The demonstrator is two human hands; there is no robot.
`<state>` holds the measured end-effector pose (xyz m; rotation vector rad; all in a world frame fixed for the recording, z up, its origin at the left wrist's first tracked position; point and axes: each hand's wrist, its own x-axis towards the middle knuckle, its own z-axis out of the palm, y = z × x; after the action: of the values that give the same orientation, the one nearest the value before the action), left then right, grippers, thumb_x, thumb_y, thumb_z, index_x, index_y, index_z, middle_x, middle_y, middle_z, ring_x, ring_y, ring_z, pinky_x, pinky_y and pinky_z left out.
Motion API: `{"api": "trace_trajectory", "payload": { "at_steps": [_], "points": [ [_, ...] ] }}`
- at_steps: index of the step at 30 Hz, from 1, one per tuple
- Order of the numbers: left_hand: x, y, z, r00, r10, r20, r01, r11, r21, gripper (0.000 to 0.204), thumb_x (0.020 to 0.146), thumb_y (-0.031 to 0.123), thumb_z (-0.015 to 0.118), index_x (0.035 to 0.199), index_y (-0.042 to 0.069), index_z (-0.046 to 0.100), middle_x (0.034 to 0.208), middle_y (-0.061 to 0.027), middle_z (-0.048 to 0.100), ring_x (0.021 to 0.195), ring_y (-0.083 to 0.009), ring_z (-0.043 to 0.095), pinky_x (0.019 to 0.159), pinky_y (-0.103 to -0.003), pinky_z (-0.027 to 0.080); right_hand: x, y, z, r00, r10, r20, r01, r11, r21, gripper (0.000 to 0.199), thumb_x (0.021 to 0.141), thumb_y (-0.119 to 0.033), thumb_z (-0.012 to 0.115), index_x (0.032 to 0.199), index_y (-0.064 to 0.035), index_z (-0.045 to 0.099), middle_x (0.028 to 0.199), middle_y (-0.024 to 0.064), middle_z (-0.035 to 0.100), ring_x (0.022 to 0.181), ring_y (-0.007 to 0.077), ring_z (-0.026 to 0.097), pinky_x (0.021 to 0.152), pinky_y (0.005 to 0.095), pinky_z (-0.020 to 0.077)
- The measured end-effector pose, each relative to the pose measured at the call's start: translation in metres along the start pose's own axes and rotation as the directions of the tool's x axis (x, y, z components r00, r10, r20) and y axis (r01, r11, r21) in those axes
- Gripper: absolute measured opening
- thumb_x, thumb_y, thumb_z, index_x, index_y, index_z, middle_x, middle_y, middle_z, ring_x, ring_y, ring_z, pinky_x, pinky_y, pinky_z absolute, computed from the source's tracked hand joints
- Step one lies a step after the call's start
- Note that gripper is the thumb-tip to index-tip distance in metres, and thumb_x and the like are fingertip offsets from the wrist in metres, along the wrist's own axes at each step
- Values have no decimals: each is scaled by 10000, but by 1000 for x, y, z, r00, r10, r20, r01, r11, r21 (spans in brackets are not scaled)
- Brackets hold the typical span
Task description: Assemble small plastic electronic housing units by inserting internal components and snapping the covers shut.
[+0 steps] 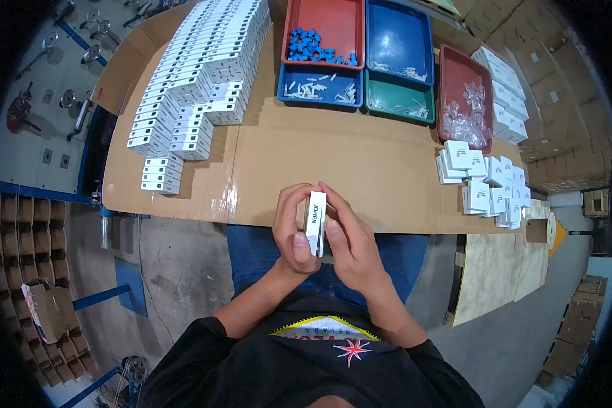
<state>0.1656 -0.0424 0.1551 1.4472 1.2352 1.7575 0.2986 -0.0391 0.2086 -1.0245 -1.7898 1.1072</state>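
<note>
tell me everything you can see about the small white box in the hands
The box is small, narrow and white, apparently cardboard, with dark print along the face turned up to the camera. It stands on edge, long side running away from the person, above the lap just short of the table edge. The left hand grips its left side, thumb near the close end; the right hand cups its right side. Whether its flaps are shut cannot be told.

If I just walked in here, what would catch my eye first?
Probably the small white cardboard box held upright between the left hand and right hand, near the table's front edge. Next, the long stacked rows of white boxes at far left, and the red tray of blue plastic pieces beyond.
</note>
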Motion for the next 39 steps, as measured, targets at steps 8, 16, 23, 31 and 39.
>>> {"api": "trace_trajectory", "payload": {
  "at_steps": [8,16,23,31,39],
  "points": [
    [9,8,-10,991,6,133,-16,997,80,922,966,723,268,1273,-101,546,1237,-226,531,1134,-298,587,999,-421,470,6,-4,-9,954,198,225,-284,838,466,632,1032,-118,610,1594,-41,329,1520,191,491,1381,291,533,1071,369,491],
    [4,3,-10,992,-39,124,39,999,5,872,989,682,306,1235,-112,568,1225,-233,541,1104,-297,588,978,-399,471,-3,1,-5,970,169,175,-219,921,321,686,1034,-77,546,1644,-48,232,1311,127,624,1081,173,628,934,305,496],
    [4,9,-9,989,17,147,-24,998,50,820,983,636,330,1208,-110,586,1181,-238,571,1082,-306,591,944,-402,474,-8,3,-1,994,87,60,-87,996,12,640,986,-131,572,1565,-9,329,1055,290,685,919,403,733,793,442,563],
    [2,10,-5,992,38,123,-49,995,87,777,975,598,341,1192,-104,596,1144,-246,590,1058,-310,604,921,-405,485,-7,-1,1,996,94,9,-93,994,-65,525,1022,-142,518,1507,4,380,911,286,696,826,450,723,696,488,560],
    [-1,-3,1,998,12,66,-15,998,54,752,982,586,388,1254,-97,545,1202,-215,574,1073,-286,607,973,-387,481,-1,-2,-4,999,45,-15,-46,994,-100,462,1061,-189,515,1475,0,434,899,254,716,857,455,721,727,472,570]
  ]
}}
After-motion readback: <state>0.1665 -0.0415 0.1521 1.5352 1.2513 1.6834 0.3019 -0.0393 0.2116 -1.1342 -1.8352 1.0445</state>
